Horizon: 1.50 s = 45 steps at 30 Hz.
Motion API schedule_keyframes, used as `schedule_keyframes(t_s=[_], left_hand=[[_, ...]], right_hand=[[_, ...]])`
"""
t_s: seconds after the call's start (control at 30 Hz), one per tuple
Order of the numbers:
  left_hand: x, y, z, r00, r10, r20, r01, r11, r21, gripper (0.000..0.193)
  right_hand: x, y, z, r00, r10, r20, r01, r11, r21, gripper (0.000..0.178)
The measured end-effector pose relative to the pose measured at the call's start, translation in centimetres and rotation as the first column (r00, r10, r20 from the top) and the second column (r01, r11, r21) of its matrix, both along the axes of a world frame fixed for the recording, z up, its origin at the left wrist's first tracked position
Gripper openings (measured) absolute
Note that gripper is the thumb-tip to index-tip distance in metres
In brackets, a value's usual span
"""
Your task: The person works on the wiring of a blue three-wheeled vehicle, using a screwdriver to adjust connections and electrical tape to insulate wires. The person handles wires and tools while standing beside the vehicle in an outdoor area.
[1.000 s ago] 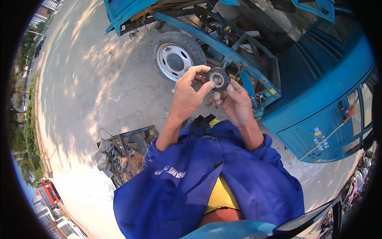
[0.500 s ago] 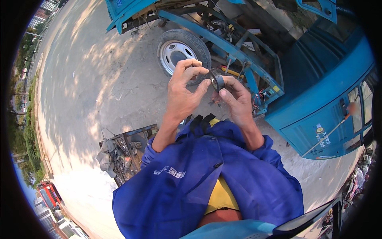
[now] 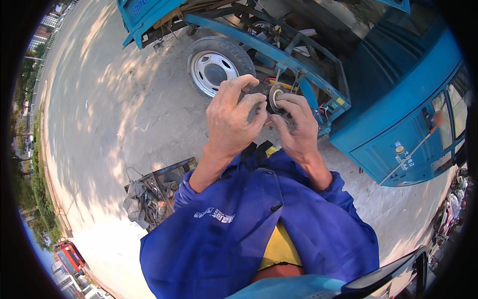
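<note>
The roll of tape (image 3: 273,105), a dark ring with a pale inner side, is in the air at 1 o'clock from the centre of the view, and it is turned partly on its edge. The right hand (image 3: 301,127), at about 5 o'clock from this ring, pinches it: its bent fingers lie over the pale inner side, and the thumb stands just below. The left hand (image 3: 226,119) is on the 9 o'clock side, with the thumb and the forefinger curved toward each other and their tips very near to the ring. Whether these tips grip the loose end of it, I cannot tell. Behind the hands, at 10 o'clock from the ring, there is a wheel (image 3: 215,74) with a silver rim and a black tyre, upright on the grey ground (image 3: 124,99). At 1 o'clock passes the blue frame (image 3: 294,65) of a vehicle, and between 3 and 4 o'clock stands its blue cab (image 3: 383,134), with a thin stick (image 3: 408,167) slanting across its side. At 8 o'clock, on the ground, a metal tray (image 3: 177,167) carries a heap of scrap (image 3: 144,202), with a grey rag (image 3: 133,204) at its outer side. Farther in the same direction is a red truck (image 3: 72,256), near the curved rim of the view. At 6 o'clock we see the person's blue jacket (image 3: 209,249), open over a yellow shirt (image 3: 281,245).
</note>
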State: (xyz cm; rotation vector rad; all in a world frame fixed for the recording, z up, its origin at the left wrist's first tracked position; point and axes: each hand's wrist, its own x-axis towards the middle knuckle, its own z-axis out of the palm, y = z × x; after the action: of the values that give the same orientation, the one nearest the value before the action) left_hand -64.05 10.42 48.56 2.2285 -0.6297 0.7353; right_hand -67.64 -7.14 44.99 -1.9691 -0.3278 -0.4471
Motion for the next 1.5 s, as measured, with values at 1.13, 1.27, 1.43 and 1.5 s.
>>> schedule_keyframes(t_s=[1.13,1.27,1.43,1.5], left_hand=[[-3.3,1.4,0.5,0.987,0.03,-0.161,-0.031,1.0,-0.001,0.013],[-3.2,1.4,0.6,0.988,0.017,-0.156,-0.008,0.998,0.058,0.011],[-2.6,1.5,0.3,0.985,-0.035,-0.17,0.049,0.996,0.077,0.012],[-2.5,1.7,0.2,0.98,-0.054,-0.192,0.068,0.995,0.069,0.012]], right_hand=[[-1.8,0.1,1.5,0.995,0.091,-0.029,-0.092,0.994,-0.054,0.03],[-1.8,-0.4,1.5,0.993,0.116,-0.006,-0.116,0.989,-0.09,0.03],[-1.8,-0.9,1.5,0.988,0.147,-0.055,-0.153,0.978,-0.143,0.033],[-1.7,-1.0,1.3,0.985,0.165,-0.059,-0.173,0.972,-0.162,0.032]])
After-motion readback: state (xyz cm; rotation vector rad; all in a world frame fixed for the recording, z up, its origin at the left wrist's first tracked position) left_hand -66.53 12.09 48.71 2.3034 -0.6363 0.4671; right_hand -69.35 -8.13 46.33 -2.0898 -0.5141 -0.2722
